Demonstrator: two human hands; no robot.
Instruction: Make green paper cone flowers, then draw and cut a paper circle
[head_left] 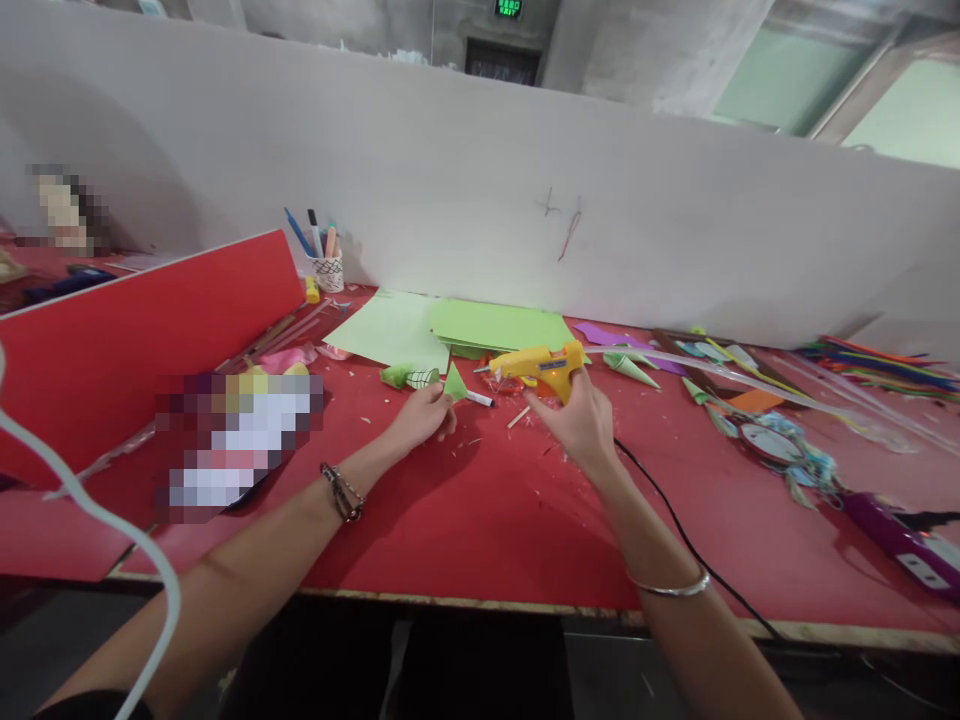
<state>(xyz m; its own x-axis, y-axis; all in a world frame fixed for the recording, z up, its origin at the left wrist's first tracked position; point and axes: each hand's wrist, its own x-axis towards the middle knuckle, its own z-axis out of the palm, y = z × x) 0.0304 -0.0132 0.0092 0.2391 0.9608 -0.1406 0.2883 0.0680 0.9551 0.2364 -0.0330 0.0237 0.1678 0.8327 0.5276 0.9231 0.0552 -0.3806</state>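
And here, closest in, a white cable (pixel 157 560) loops down at the left, across the left forearm (pixel 255 555), and beyond it comes the near edge of the red table (pixel 480 530). Over the middle of the table, the left hand (pixel 421 416) has its fingers pinched on a small green paper piece (pixel 454 383), point up, with a marker (pixel 480 399) lying just beside it. Now to the right hand (pixel 585 415): fingers wrapped round the handle of a yellow glue gun (pixel 546 371), nozzle aimed left towards the green paper piece but apart from it. A long clear glue stick (pixel 720 369) runs out of its back towards the right edge, and a black cord (pixel 679 520) drops to the near edge.

Just beyond the left hand sits what looks like a green cone with a gridded wrap (pixel 411 377), small and soft in the picture. Green sheets (pixel 502 325) lie along the far edge, a pen cup (pixel 328 271) to their left. Over on the left, a red board (pixel 157 345) stands up at a slant. Colourful thin sticks (pixel 885 365) crowd the far right corner, and a purple power strip (pixel 900 540) lies by the near right corner.
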